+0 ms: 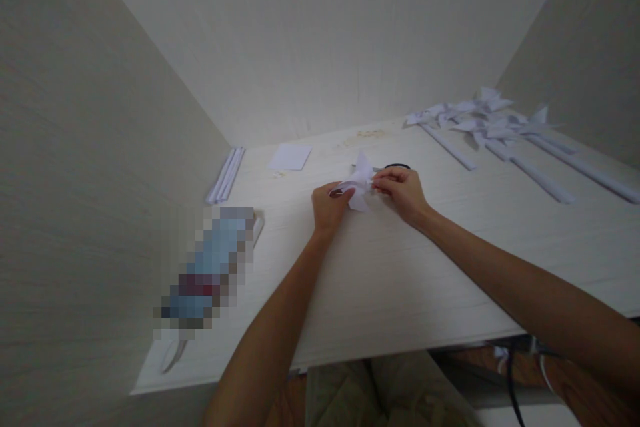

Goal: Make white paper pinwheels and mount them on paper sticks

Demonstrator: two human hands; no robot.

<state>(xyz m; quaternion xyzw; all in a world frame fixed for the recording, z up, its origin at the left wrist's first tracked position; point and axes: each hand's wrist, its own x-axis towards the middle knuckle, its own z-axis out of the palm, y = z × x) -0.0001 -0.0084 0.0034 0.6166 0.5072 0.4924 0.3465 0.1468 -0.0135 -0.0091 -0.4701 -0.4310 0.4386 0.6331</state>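
Note:
A small folded white paper pinwheel head (pixel 361 181) is held just above the pale wooden desk (pixel 400 267), between both of my hands. My left hand (pixel 330 203) pinches its left side with curled fingers. My right hand (pixel 403 190) pinches its right side near the centre. Behind the paper lies a pair of scissors with black handles (pixel 397 167), partly hidden by my right hand.
Several finished white paper pinwheels on rolled paper sticks (pixel 493 123) lie at the back right. A square white sheet (pixel 290 157) and a few rolled paper sticks (pixel 226 175) lie at the back left. A blurred-out object (pixel 210 270) sits at the left. Walls enclose the desk on three sides.

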